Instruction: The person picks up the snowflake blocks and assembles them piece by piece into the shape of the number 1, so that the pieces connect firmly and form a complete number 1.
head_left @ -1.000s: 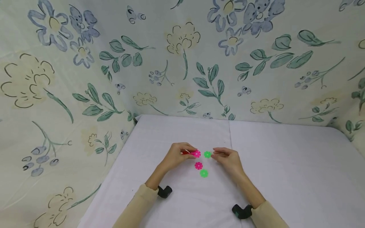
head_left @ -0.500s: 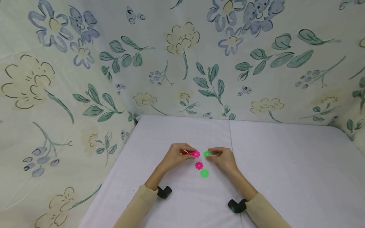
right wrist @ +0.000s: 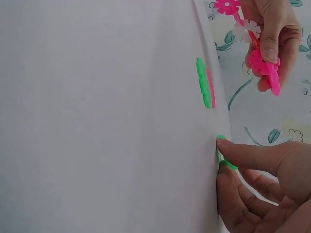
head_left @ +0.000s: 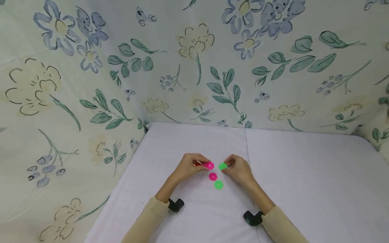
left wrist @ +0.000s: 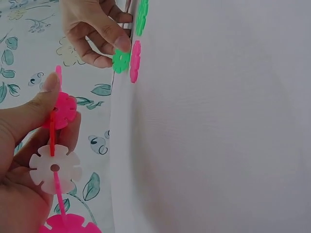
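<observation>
My left hand [head_left: 188, 167] holds a chain of interlocking plastic snowflake discs. Up close in the left wrist view, a pink disc [left wrist: 64, 110] sits under the thumb, a red disc seen edge-on joins it to a white disc [left wrist: 55, 169], and another pink disc [left wrist: 69, 225] hangs at the bottom. Opposite, my right hand [head_left: 240, 169] pinches a single green disc [head_left: 223, 166] between thumb and fingers, a small gap from the chain. Below and between the hands, a loose pink disc [head_left: 213, 176] and a green disc [head_left: 218, 185] lie on the white cloth.
A white cloth [head_left: 304, 182] with a seam running front to back covers the table. Black devices, one [head_left: 176, 205] at the left wrist and one [head_left: 253, 218] at the right, stick out from the sleeves. A floral curtain [head_left: 194, 74] hangs behind and at the sides.
My right hand has moved left to the green disc and now pinches it, with the disc slightly tilted. The left hand keeps its hold on the chain, almost still.
</observation>
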`<action>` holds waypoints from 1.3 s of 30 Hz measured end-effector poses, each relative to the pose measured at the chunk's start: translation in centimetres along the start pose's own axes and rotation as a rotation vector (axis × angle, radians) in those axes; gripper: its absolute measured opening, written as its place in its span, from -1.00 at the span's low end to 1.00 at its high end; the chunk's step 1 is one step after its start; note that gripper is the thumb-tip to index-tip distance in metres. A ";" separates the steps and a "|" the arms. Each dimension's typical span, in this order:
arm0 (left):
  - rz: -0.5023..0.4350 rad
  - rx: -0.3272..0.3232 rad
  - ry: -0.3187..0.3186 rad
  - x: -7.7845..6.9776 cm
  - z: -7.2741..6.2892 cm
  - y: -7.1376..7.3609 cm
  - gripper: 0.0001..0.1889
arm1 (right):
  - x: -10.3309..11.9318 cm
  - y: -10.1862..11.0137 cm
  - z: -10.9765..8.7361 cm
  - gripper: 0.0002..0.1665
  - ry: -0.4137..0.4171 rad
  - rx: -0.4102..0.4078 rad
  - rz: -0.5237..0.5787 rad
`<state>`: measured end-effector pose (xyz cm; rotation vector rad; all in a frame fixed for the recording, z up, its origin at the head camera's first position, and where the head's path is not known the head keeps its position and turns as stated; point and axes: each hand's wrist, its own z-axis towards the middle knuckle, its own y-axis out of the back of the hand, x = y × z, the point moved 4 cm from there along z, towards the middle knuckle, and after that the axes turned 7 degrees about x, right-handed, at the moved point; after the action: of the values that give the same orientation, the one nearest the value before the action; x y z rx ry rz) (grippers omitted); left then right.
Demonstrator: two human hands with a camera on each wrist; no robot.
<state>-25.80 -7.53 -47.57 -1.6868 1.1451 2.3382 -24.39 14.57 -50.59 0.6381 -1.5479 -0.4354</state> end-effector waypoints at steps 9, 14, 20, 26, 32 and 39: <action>0.015 0.003 0.017 -0.1 0.2 0.2 -0.74 | 0.0 0.9 -0.6 -0.71 0.100 0.058 0.034; 0.022 0.017 0.016 -0.1 0.3 0.0 -0.76 | -0.6 1.2 -1.0 -0.69 0.181 0.092 0.145; 0.013 0.039 0.002 -0.6 0.5 -0.1 -0.78 | -0.5 1.5 -1.6 -0.66 0.290 0.137 0.369; 0.006 0.064 0.001 -0.7 0.6 -0.3 -0.79 | -0.2 1.5 -1.8 -0.69 0.350 0.137 0.419; -0.007 0.079 -0.004 -0.9 0.7 -0.3 -0.79 | 0.0 1.4 -2.0 -0.71 0.391 0.098 0.401; -0.045 0.109 -0.015 -1.1 0.7 -0.2 -0.79 | 0.7 1.5 -2.4 -0.73 0.426 0.064 0.405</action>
<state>-25.81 -6.57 -46.72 -1.6392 1.1950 2.2153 -22.19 15.59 -48.89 0.4158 -1.2413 0.0576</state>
